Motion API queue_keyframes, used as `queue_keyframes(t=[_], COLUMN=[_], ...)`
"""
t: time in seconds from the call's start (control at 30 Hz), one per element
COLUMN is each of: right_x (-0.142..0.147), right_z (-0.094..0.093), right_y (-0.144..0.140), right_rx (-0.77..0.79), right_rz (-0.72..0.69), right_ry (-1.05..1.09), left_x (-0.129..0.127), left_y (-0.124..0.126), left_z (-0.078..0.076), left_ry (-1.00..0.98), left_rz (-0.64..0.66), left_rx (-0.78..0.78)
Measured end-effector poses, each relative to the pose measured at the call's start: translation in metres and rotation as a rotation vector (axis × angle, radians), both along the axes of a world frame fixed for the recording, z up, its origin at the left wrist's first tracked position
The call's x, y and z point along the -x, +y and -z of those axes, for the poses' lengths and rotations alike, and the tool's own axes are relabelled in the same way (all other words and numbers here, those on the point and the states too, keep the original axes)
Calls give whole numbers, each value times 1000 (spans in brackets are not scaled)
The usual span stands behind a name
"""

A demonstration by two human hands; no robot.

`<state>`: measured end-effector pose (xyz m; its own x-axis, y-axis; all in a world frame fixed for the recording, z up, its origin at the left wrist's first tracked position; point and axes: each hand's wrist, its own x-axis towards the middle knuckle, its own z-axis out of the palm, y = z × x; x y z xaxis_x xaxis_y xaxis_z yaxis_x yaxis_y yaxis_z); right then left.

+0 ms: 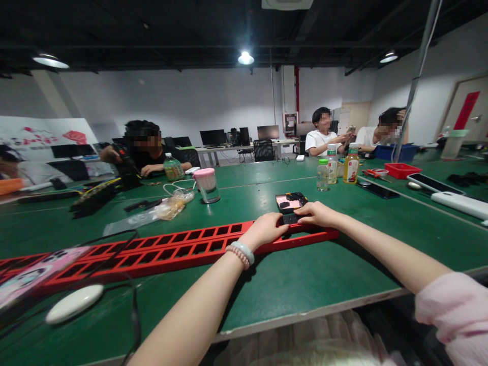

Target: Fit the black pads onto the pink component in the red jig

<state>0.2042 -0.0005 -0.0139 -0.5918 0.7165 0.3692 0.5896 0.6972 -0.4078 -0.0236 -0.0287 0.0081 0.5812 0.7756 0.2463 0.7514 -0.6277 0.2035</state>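
Note:
A long red frame [198, 253] with two rows of rectangular openings lies across the green table. At its right end, both of my hands meet on a small dark rectangular block [290, 219]. My left hand [267, 230] pinches the block's left side and rests over the frame. From the right, the fingers of my right hand [318, 213] close on its other side. Whether the block sits in an opening or just above it, I cannot tell. Right behind it stands a small open box [292, 202] with a pink inside and several black pieces.
A pink-lidded glass [206, 187], a clear plastic bag [152, 216] and drink bottles [351, 165] stand or lie farther back. On the left are a pink patterned item [41, 269], a white mouse [75, 303] and black cables. Several people sit around the table.

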Motion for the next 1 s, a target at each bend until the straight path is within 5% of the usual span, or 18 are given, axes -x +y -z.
queue_keyframes(t=[1.0], right_x=[2], right_z=[-4], right_y=[-8], right_rx=[-70], right_rz=[-61], right_ry=[-102], left_x=[0], left_y=[0], left_z=[1], left_ry=[-22], left_rz=[-12], left_rx=[44])
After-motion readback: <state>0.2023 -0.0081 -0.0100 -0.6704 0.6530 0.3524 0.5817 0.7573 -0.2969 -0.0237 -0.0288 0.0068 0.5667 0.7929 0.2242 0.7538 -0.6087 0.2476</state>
